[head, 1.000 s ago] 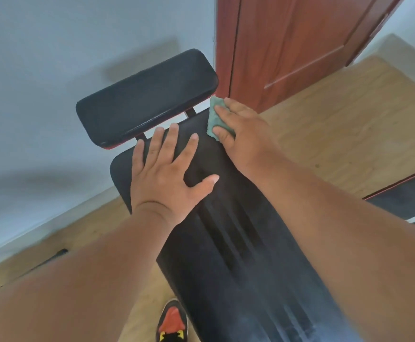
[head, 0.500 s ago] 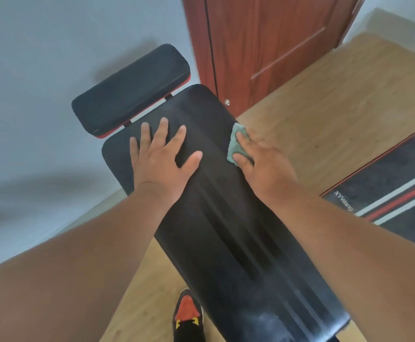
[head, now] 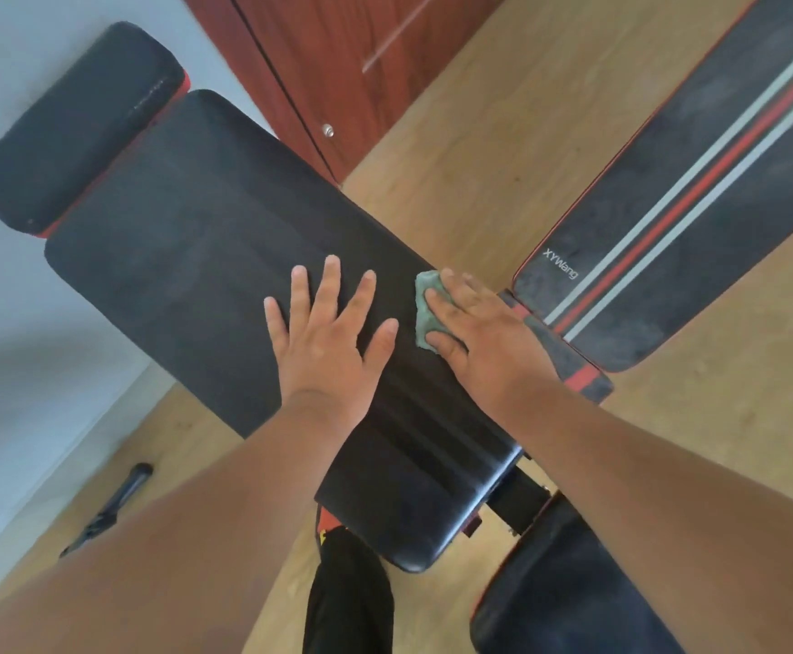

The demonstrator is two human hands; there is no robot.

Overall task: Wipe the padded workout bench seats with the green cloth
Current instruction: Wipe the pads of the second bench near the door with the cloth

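Note:
A long black padded bench back pad (head: 187, 257) runs from upper left to lower centre. Beyond it sits a shorter black headrest pad (head: 69, 129) with red trim. A black seat pad (head: 569, 601) shows at the lower right. My left hand (head: 328, 342) lies flat on the back pad with fingers spread. Flat fingers of my right hand (head: 484, 342) press the green cloth (head: 425, 304) onto the pad's right edge. Most of the cloth is hidden under those fingers.
A second black pad with red and white stripes (head: 696, 200) lies on the wooden floor (head: 470, 148) at right. A red-brown door (head: 338, 63) stands behind. A dark bar (head: 111, 507) lies by the white wall at left. A dark-clad leg (head: 347, 601) is below.
Both hands have slid down the back pad toward me, the right one dragging the cloth along the pad's right edge. The view has tilted downward, showing more of the bench.

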